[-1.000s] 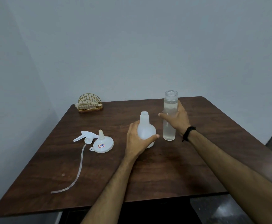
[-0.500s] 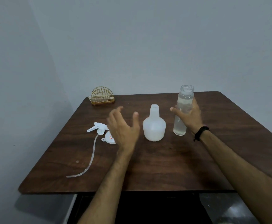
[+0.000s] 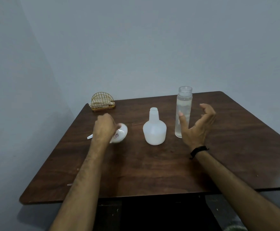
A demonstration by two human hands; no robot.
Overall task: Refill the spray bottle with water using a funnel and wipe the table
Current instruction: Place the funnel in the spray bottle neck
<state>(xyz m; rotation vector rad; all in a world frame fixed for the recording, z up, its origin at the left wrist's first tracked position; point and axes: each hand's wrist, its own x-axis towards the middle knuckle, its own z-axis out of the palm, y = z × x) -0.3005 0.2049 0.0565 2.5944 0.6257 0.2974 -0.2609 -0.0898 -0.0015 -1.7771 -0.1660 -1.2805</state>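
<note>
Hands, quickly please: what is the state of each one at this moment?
Left hand: closed on the funnel.
Right hand: open, holding nothing, beside the water bottle.

Plain pale grey-blue walls (image 3: 152,47) across the upper frame, meeting in a corner at the left. Dark brown wooden table (image 3: 152,172) with rounded corners in the lower half (grain visible). Gold wire holder (image 3: 102,101) at its far left corner. Dark floor (image 3: 219,212) along the bottom edge. Dim, even light.
</note>
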